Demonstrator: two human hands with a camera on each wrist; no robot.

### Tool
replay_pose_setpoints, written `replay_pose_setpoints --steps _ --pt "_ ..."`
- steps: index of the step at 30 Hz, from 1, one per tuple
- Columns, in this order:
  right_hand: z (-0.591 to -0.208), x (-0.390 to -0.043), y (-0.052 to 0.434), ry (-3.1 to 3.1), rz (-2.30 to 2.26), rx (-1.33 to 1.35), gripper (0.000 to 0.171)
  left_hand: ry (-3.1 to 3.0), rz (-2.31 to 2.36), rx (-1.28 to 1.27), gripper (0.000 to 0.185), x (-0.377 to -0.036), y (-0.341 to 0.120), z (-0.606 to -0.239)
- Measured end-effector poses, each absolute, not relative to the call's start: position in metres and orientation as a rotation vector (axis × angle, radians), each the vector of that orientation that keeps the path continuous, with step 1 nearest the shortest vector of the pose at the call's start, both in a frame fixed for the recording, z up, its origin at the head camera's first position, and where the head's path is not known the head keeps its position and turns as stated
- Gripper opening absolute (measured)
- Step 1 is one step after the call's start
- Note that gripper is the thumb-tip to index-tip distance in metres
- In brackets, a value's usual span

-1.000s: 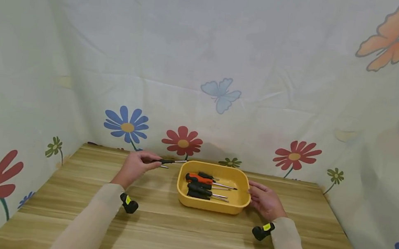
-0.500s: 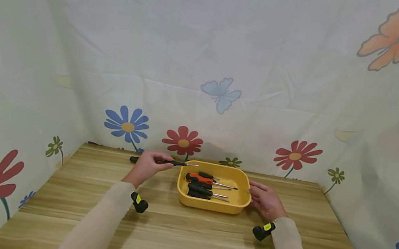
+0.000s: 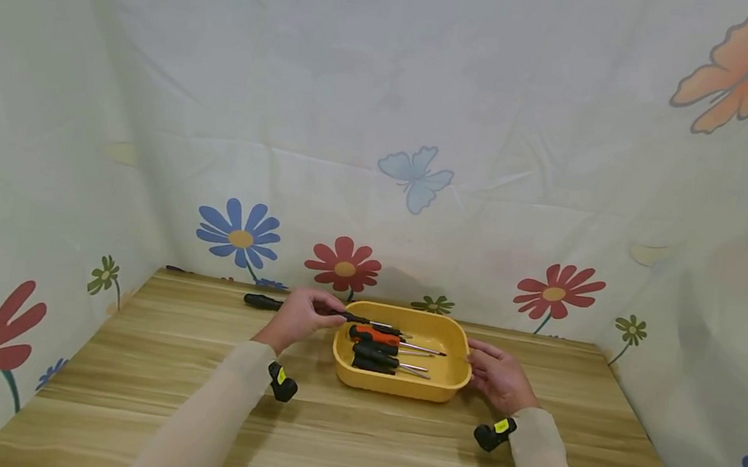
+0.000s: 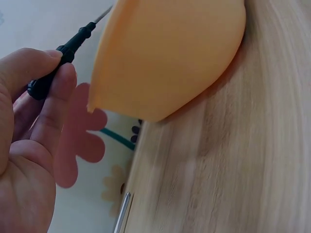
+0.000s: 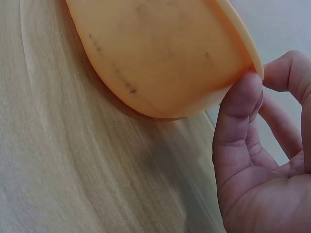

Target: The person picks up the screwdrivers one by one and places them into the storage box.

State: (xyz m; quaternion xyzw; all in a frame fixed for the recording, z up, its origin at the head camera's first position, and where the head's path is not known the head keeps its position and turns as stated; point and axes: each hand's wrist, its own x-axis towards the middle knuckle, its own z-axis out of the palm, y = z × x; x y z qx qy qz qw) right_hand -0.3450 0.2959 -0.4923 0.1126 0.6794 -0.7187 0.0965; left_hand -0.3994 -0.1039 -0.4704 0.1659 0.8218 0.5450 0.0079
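While left hand [image 3: 303, 316] pinches screwdriver [image 3: 363, 320] — over tray [image 3: 397, 386].

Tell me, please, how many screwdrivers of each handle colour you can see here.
Black-handled screwdrivers: 5 (3 in the yellow tray, 1 pinched by the left hand, 1 on the table)
Orange-handled screwdriver: 1 (in the tray)
Total: 6

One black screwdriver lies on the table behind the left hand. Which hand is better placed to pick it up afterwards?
Probably the left hand: the loose screwdriver lies just beside it, left of the yellow tray. It pinches a thin screwdriver now. The right hand rests at the tray's far side.
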Motion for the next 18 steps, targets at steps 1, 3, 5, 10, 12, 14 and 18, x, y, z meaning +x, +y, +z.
replay_pose_setpoints --steps 1,3,5,10,12,14,18 --pt "-0.492 -0.345 0.295 2.009 -2.133 0.343 0.052 2.572 1.689 0.523 0.015 -0.399 -0.101 -0.470" --pt "-0.493 -0.345 0.295 2.005 -2.132 0.343 0.051 2.579 1.661 0.541 0.013 -0.400 -0.096 -0.470" --pt "-0.493 -0.344 0.295 2.002 -2.134 0.332 0.051 2.589 1.636 0.557 0.012 -0.400 -0.091 -0.468" --pt "-0.492 -0.344 0.296 2.003 -2.131 0.332 0.051 2.651 1.541 0.571 0.010 -0.403 -0.080 -0.466" --pt "-0.492 -0.344 0.297 2.000 -2.132 0.337 0.051 2.675 1.498 0.581 0.010 -0.404 -0.077 -0.466" --pt "-0.492 -0.344 0.297 1.999 -2.135 0.335 0.051 2.696 1.460 0.590 0.009 -0.405 -0.073 -0.466" --pt "-0.493 -0.345 0.298 1.996 -2.135 0.334 0.052 2.710 1.414 0.586 0.007 -0.406 -0.067 -0.466"
